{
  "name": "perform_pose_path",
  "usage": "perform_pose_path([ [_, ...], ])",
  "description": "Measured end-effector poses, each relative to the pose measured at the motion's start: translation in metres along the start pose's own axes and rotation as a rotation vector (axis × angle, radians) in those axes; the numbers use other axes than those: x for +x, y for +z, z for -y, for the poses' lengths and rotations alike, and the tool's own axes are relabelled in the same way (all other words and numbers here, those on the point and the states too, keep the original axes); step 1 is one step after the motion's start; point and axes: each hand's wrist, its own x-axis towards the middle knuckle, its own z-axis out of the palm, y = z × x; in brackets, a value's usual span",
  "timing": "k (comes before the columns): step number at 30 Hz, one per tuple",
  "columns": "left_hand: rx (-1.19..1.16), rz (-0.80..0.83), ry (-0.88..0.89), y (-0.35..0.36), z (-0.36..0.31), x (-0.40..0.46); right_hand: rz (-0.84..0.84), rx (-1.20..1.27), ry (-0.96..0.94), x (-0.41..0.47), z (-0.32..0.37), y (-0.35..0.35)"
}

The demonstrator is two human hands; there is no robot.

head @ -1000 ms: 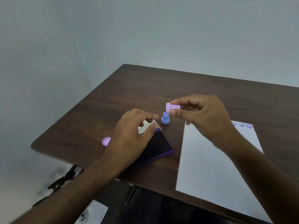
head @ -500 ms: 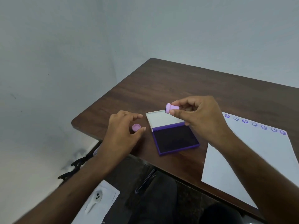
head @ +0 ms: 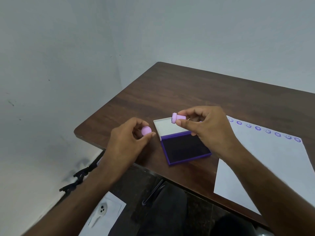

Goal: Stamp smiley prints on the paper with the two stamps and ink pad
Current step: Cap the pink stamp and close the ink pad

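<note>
My right hand (head: 207, 128) pinches a pink stamp (head: 178, 118) lying sideways, its round face turned left, above the open purple ink pad (head: 185, 149). The pad's white lid (head: 166, 126) lies flat behind the dark ink surface. My left hand (head: 127, 138) holds a small pink round cap (head: 146, 130) between thumb and fingers, just left of the pad. White paper (head: 265, 164) lies to the right, with a row of purple smiley prints (head: 267, 132) along its far edge. The blue stamp is hidden from view.
Everything sits near the left front corner of a dark brown wooden table (head: 170, 92). Grey walls stand behind and to the left. On the floor lie a white sheet with a plug (head: 102, 210) and a black cable (head: 80, 176).
My left hand moved off the ink pad, picked up the pink cap from the table and lifted it toward the stamp. The view swung left, and the blue stamp went out of sight.
</note>
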Motion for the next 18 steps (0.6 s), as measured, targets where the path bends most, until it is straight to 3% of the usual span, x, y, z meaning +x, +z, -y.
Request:
perform_pose_path([
  [9,-0.616,0.111,-0.193,0.002,-0.028,0.003,0.018,0.022,-0.002,-0.001,0.001,0.001],
  [14,-0.613,0.164,-0.193,0.008,-0.034,0.011,0.02,0.036,-0.001,-0.002,0.001,0.002],
  [18,-0.707,0.22,-0.383,0.011,-0.036,0.015,0.033,0.038,0.0,-0.004,0.001,0.004],
])
